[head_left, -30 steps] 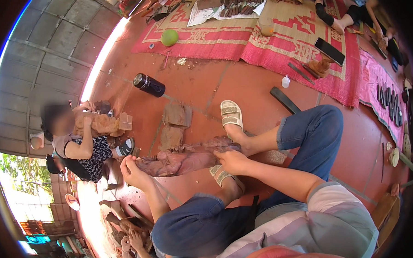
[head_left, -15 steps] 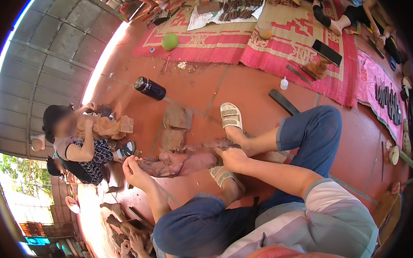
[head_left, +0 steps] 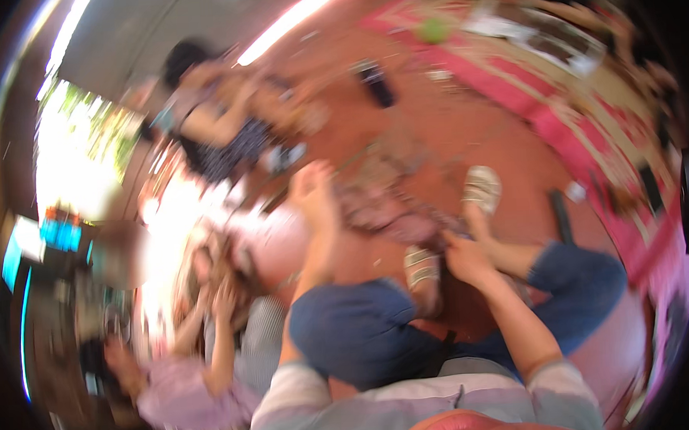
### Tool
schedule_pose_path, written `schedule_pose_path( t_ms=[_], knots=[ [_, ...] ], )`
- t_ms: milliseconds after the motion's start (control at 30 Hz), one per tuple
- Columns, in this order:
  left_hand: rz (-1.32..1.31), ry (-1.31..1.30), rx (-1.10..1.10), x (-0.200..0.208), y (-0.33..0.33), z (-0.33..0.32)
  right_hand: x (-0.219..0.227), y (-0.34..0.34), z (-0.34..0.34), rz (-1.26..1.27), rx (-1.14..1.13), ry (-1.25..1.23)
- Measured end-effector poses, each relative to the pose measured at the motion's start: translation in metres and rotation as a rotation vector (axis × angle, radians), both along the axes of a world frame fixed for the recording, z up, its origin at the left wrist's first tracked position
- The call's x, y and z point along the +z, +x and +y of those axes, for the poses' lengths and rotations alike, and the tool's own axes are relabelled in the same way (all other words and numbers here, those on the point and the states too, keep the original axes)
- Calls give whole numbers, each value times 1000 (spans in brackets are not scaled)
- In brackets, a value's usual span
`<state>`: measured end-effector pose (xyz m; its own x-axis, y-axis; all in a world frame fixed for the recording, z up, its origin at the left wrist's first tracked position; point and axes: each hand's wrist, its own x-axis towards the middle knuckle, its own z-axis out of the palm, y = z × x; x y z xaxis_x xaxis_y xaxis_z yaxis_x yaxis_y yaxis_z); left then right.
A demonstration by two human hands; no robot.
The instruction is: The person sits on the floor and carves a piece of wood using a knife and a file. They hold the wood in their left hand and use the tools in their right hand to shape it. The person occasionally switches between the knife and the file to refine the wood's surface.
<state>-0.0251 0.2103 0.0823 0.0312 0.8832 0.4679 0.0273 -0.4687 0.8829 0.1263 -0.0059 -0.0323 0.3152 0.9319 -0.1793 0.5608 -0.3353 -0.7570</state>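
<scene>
The whole view is smeared by motion. A long, reddish-brown carved piece of wood (head_left: pixel 391 214) lies slantwise before my shins, above the tiled floor. My right hand (head_left: pixel 465 257) is closed round its near right end. Beside its far left end is my left hand (head_left: pixel 313 192), raised with the arm stretched forward. Blur hides its fingers, and I cannot tell whether it touches the wood. My sandalled feet are close to the piece, with one sandal (head_left: pixel 482 190) beyond my right hand and the other (head_left: pixel 422 267) just below the wood.
A dark bottle (head_left: pixel 375 84) stands on the floor ahead. Another person (head_left: pixel 217 117) sits at the far left, and a second person (head_left: pixel 194 383) sits close at my left. To the right spreads a pink patterned mat (head_left: pixel 540 114) with a phone (head_left: pixel 651 188). A dark bar (head_left: pixel 561 216) lies near my right foot.
My view has swung to the left, so the floor and mat have shifted right. My left hand has risen beside the wood's far end. My right hand keeps its hold.
</scene>
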Motion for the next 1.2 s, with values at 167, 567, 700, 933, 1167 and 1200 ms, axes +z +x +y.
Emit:
schedule_pose_path(
  t_ms=[167,567,700,933,1167,1200],
  knots=[
    [60,1,1,16,9,-9,11,5,12,-43,-99,-18],
    [-49,-43,-4,10,4,-13,-14,5,13,-105,-21,62],
    [-59,-20,-17,14,7,-12,0,-4,-6,-55,-75,158],
    [44,43,-2,6,7,-6,-24,4,3,100,-86,146],
    [48,-7,31,13,5,-12,-15,10,8,163,-80,64],
    [42,-13,34,13,7,-11,-15,9,8,183,-78,90]
  ],
)
